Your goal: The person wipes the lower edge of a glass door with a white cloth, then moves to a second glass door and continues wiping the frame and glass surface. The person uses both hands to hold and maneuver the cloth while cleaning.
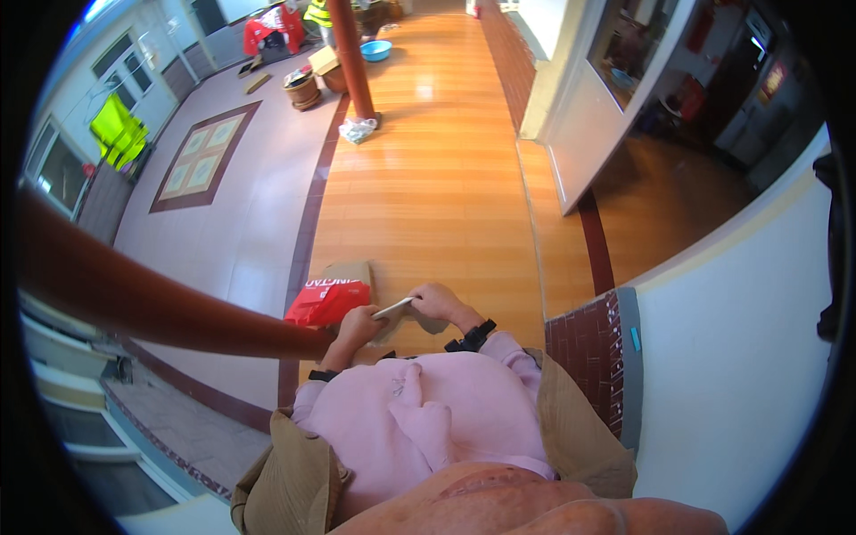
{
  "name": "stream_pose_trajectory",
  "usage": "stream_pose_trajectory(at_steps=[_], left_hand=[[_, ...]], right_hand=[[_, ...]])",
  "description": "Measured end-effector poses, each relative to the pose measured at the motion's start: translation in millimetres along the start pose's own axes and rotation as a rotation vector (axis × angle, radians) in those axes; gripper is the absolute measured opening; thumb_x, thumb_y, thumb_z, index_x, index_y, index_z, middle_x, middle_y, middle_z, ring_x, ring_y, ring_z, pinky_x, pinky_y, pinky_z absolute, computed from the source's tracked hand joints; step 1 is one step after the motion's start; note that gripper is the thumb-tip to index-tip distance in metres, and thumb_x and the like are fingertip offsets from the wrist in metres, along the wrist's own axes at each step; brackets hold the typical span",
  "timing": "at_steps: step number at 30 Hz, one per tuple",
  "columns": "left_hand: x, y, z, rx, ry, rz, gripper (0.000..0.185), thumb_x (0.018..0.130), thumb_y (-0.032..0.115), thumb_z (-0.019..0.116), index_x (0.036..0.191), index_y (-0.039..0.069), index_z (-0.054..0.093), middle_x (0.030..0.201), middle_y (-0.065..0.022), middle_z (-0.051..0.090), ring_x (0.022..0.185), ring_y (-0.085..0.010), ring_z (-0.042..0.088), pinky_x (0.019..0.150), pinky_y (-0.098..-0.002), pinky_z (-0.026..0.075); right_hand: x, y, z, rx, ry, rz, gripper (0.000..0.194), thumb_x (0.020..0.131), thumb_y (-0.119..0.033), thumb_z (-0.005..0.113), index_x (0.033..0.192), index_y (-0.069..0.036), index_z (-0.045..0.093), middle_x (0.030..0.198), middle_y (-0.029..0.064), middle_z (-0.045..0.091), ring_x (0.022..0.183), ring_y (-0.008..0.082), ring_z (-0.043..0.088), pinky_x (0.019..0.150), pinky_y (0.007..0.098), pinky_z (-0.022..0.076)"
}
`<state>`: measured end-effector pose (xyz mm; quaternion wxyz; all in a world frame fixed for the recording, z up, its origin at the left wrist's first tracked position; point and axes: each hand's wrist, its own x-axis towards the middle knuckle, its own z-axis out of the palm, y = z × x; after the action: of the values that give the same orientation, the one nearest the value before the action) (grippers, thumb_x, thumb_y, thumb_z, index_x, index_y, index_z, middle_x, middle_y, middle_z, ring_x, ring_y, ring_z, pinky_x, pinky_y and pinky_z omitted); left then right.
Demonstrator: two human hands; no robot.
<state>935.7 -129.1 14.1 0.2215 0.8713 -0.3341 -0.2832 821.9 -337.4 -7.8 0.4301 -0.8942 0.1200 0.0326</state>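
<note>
Both of my hands are in front of my body, low over the wood-patterned floor. My left hand (361, 328) grips the near end of a thin, pale, flat strip (392, 308). At the strip's other end, my right hand (435, 301) holds it between the fingers. What the strip is made of cannot be told. A red plastic bag (329, 302) with white lettering lies beyond my left hand, partly over a piece of brown cardboard (354, 269). Below my hands, a greyish thing shows in part and is mostly hidden.
A red-brown pillar (167, 307) crosses at the left. Farther off stand another pillar (354, 60) with a white plastic bag (358, 130) at its foot, a plant pot (303, 92) and a blue basin (376, 51). On the right are a white door (588, 134) and a wall.
</note>
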Motion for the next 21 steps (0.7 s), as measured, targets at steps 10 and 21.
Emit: stream_pose_trajectory(at_steps=[10,21], left_hand=[[118,16,6,0.061,0.061,0.098,0.028,0.091,0.025,0.059,0.112,0.014,0.073,0.096,-0.0217,0.071,0.093,-0.0412,0.068,0.081,-0.0481,0.054],[299,95,-28,-0.131,0.007,0.294,0.032,0.090,0.021,0.059,0.118,0.014,0.072,0.104,-0.0195,0.072,0.097,-0.0363,0.069,0.085,-0.0420,0.053]], right_hand=[[18,69,-47,0.008,0.176,0.219,0.024,0.084,-0.024,0.062,0.101,-0.012,0.074,0.097,0.0163,0.072,0.092,0.0361,0.068,0.081,0.0454,0.0536],[104,140,-161,-0.068,0.275,0.456,0.023,0.080,-0.026,0.065,0.096,-0.014,0.077,0.092,0.0135,0.073,0.087,0.0327,0.070,0.078,0.0430,0.0549]])
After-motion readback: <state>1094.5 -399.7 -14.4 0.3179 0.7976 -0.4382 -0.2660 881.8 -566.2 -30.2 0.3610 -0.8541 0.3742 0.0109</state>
